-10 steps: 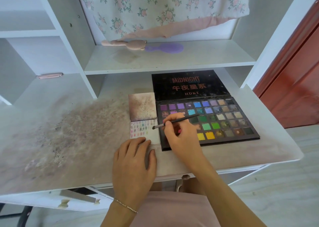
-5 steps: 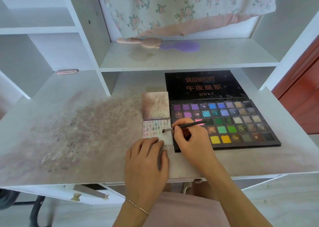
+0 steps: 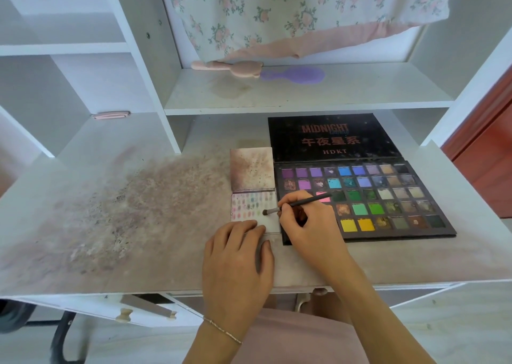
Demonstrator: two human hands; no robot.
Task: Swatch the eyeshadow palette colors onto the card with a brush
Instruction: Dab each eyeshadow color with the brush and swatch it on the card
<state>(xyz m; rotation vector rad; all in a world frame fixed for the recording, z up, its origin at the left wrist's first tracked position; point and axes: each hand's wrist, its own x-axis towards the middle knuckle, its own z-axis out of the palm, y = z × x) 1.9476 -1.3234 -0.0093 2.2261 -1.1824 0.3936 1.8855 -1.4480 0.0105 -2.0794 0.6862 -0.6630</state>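
An open black eyeshadow palette with several coloured pans lies on the desk, its lid folded back. Left of it lies a small white card covered with rows of pale colour swatches. My right hand pinches a thin dark brush like a pen; the bristle tip touches the card's right part. My left hand rests flat with straight fingers on the card's near edge, holding it down.
A stained, powder-smeared card lies just beyond the swatch card. The desk top is smudged with powder on the left. A pink brush and a purple brush lie on the shelf above. A drawer hangs open below.
The brush tip has stayed on the card, shifting only slightly over it. My left hand has kept pressing the card's near edge. The head view has moved.
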